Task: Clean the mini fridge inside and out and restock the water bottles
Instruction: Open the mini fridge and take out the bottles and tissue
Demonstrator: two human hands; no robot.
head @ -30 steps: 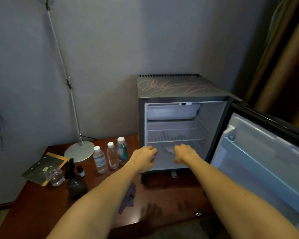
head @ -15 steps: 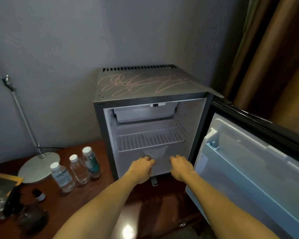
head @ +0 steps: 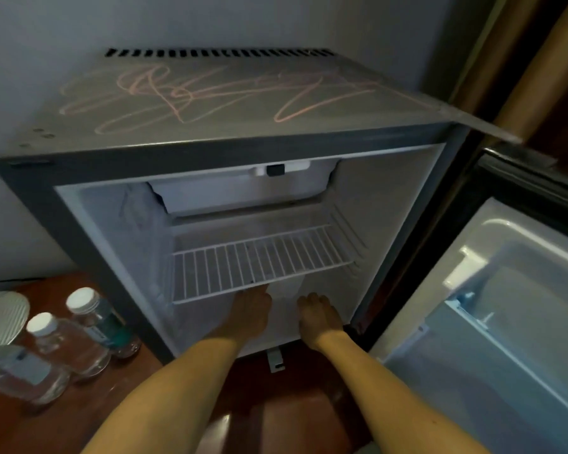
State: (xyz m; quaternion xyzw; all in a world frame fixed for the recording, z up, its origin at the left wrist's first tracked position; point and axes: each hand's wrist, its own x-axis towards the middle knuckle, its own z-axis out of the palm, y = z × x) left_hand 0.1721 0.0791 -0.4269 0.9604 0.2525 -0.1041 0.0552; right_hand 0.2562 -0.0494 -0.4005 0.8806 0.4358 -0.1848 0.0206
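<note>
Wooden table [head: 79,421] | grey wall [head: 46,44] | mini fridge [head: 210,126] open | left hand [head: 251,311], right hand [head: 318,317] inside, fingers' grip unclear

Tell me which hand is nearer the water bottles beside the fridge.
Left. The left hand is under the wire shelf, right of the water bottles; the right hand sits further right, toward the open door.

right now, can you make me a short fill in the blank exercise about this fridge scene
1. The mini fridge has its door swung ___.
2. The left hand and right hand reach in under the wire ___.
3. The water bottles stand on the table at the fridge's ___ side.
Missing words: open; shelf; left.
</note>
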